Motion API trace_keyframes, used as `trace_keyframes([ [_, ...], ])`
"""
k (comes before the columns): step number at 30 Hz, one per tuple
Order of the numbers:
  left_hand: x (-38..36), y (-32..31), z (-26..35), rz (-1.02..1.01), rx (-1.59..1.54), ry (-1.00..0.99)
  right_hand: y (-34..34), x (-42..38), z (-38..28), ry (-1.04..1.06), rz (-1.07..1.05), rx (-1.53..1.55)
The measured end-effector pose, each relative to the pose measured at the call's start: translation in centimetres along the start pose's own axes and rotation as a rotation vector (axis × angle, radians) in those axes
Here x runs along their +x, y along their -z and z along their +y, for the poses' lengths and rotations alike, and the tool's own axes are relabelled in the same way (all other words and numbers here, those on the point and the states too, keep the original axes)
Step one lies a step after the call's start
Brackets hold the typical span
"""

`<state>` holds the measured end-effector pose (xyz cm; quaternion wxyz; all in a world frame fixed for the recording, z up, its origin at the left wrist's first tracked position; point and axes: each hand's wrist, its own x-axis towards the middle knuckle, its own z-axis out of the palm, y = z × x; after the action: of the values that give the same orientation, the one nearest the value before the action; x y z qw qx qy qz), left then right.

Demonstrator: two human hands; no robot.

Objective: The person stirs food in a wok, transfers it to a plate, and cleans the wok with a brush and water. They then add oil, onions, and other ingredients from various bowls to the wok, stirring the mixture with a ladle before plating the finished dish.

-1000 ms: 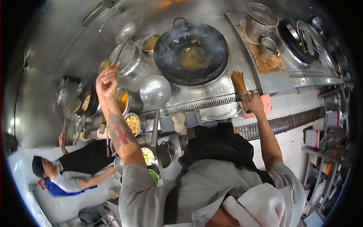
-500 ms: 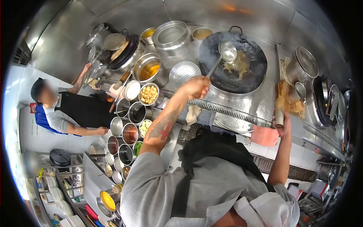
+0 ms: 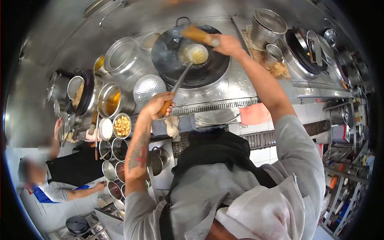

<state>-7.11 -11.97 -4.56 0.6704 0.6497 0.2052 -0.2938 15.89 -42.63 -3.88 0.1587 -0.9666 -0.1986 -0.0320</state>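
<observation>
A black wok (image 3: 182, 68) sits on the burner at the top middle. My left hand (image 3: 158, 106) grips the wooden handle of a steel ladle (image 3: 195, 53), whose bowl holds yellowish liquid over the wok. My right hand (image 3: 227, 43) reaches over the wok's right rim and holds a bamboo wok brush (image 3: 196, 34) that points left above the ladle. My left forearm carries a red tattoo.
A perforated skimmer (image 3: 149, 89), a tall steel pot (image 3: 120, 60) and an oil pot (image 3: 109, 101) stand left of the wok. Several condiment tins (image 3: 120, 126) line the left counter. A co-worker (image 3: 56, 180) stands at lower left. Another wok (image 3: 306, 48) and pots are at right.
My right hand lifted the brush from the stove's front edge to above the wok. My left hand stayed on the ladle, whose bowl now holds liquid. The view shifted.
</observation>
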Motion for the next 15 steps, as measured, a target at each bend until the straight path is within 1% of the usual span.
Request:
trace_keyframes([
  [1, -0.4, 0.0, -0.1, 0.081, 0.175, -0.055, -1.2, 0.8, -0.8, 0.082, -0.035, -0.088],
  [2, -0.5, 0.5, -0.3, 0.064, 0.173, -0.056, -1.7, 1.2, -1.7, 0.147, -0.147, -0.204],
  [3, -0.7, 1.3, -0.5, 0.057, 0.311, -0.074, -2.0, 1.8, -2.4, 0.217, -0.260, -0.320],
  [4, -0.7, 1.7, -0.7, 0.055, 0.446, -0.097, -2.9, 2.8, -2.6, 0.213, -0.263, -0.333],
  [6, -0.8, 1.9, -0.8, 0.051, 0.459, -0.096, -5.0, 4.4, -2.5, 0.074, -0.139, -0.413],
  [7, -0.8, 2.1, -0.5, 0.066, 0.470, -0.102, -4.3, 4.3, -3.0, 0.077, -0.134, -0.427],
  [8, -1.3, 1.7, 0.1, 0.106, 0.530, -0.093, -3.7, 3.2, -3.9, 0.121, -0.193, -0.435],
  [9, -1.0, 2.2, 0.3, 0.104, 0.525, -0.098, -2.8, 2.5, -4.8, 0.165, -0.252, -0.443],
  [10, -0.9, 2.7, 0.0, 0.076, 0.509, -0.093, -2.4, 1.9, -5.4, 0.116, -0.268, -0.436],
  [11, -0.8, 3.1, -0.2, 0.044, 0.498, -0.092, -3.5, 1.3, -5.3, 0.103, -0.275, -0.435],
  [13, 0.1, 4.2, -0.3, 0.037, 0.491, -0.115, -4.6, 1.9, -5.4, 0.093, -0.058, -0.446],
  [14, 0.4, 4.9, -0.7, 0.033, 0.489, -0.116, -5.1, 2.0, -5.7, 0.066, -0.142, -0.464],
  [15, 0.9, 5.5, -0.7, 0.028, 0.489, -0.121, -5.4, 2.3, -5.8, 0.061, -0.132, -0.471],
])
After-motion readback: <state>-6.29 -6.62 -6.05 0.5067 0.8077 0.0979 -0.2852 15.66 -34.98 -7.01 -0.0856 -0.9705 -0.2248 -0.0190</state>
